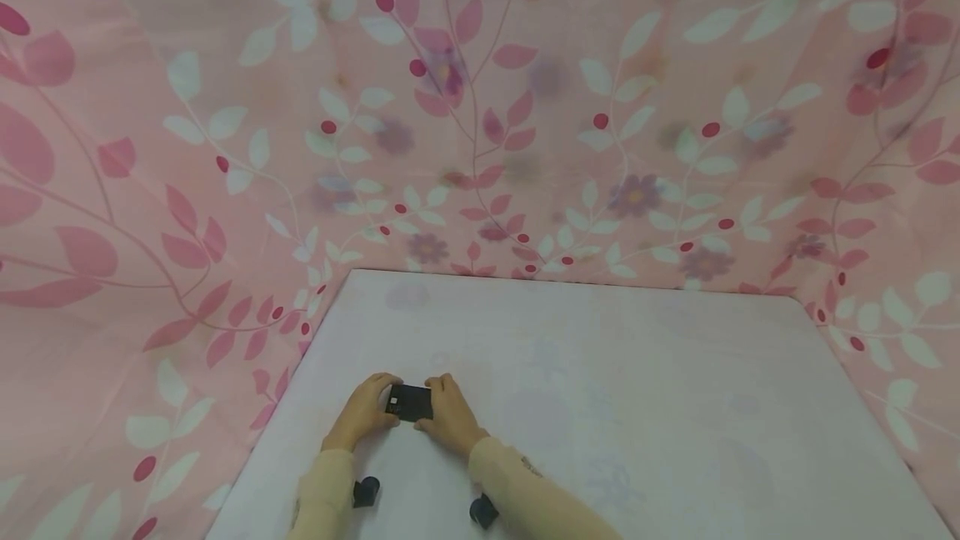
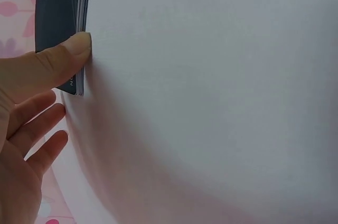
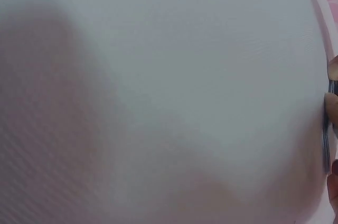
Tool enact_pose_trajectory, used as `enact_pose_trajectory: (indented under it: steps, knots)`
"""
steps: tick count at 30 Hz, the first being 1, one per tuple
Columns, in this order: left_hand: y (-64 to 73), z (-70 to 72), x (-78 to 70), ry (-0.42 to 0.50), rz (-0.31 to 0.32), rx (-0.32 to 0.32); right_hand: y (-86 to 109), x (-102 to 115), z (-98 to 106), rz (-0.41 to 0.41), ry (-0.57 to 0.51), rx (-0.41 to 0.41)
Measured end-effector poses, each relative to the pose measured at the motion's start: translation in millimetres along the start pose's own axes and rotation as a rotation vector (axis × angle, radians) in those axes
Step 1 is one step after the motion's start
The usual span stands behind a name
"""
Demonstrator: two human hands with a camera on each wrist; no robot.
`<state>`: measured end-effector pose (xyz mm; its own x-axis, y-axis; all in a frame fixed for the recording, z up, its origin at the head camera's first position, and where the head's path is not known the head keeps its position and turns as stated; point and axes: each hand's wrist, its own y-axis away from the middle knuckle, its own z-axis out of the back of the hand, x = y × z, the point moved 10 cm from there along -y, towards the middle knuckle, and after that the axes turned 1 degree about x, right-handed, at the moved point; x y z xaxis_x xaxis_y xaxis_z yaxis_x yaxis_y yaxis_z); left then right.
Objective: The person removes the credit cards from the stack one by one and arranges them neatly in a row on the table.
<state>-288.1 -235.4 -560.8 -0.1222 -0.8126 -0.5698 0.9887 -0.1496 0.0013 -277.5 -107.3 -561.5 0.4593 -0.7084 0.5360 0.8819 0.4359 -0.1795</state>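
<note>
**Two Hands Held a Stack of Black Cards**

The left hand (image 1: 366, 411) held one end of a stack of thin black cards (image 1: 410, 403), and the right hand (image 1: 452, 413) held the other end. Each hand had its thumb on the near side of the stack and fingers on the far side. Close up, the left thumb (image 2: 58, 63) pressed across the stack's long edge. Three other fingers (image 2: 37, 126) of that hand were spread apart, off the cards. The right wrist view caught only bits of fingers and the edges of the cards, at its right side.

The stack was over the left part of a white table (image 1: 637, 407). I could not tell if it touched the table. The top card had a small pale square (image 1: 393, 400) near its left end, and some tiny writing.

The left sleeve (image 1: 322, 490) and the right sleeve (image 1: 540, 490) were pale yellow. A small black thing (image 1: 367, 491) stuck out beside the left one, and another black thing (image 1: 483, 511) stuck out beside the right one. The table had round corners and faint gray marks. Behind it and at its sides hung pink cloth (image 1: 540, 190) with leaves, red dots and purple flowers.
</note>
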Motion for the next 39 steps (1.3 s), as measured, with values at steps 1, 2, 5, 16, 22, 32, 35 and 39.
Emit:
enact_pose_trajectory:
  steps: [1,2,5,16,22,32,35,39]
  knots:
    - [0.6,0.3,-0.3,-0.002,-0.004,-0.005,0.5,0.9,-0.4,0.010,-0.005,0.004]
    - [1.3,0.9,-0.7,-0.005,-0.008,-0.010,0.9,1.8,-0.6,0.020,-0.009,0.009]
    - [2.7,1.4,-0.4,-0.015,-0.010,-0.013,2.5,5.2,0.4,0.065,0.000,0.003]
    - [5.9,1.8,-0.3,-0.025,-0.018,-0.030,5.2,12.7,7.8,0.177,0.173,-0.077]
    - [6.4,4.0,-2.2,-0.008,-0.028,-0.043,4.7,7.2,11.9,0.191,0.093,-0.097]
    - [-1.1,17.0,-21.8,0.097,-0.056,0.005,-4.4,2.2,33.6,0.244,0.018,0.010]
    - [-5.1,16.2,-24.6,0.101,-0.033,0.035,-6.1,0.8,42.2,0.247,-0.007,0.055]
    - [-8.4,17.2,-32.9,0.116,-0.056,0.035,-7.3,-4.1,49.0,0.218,-0.017,0.103]
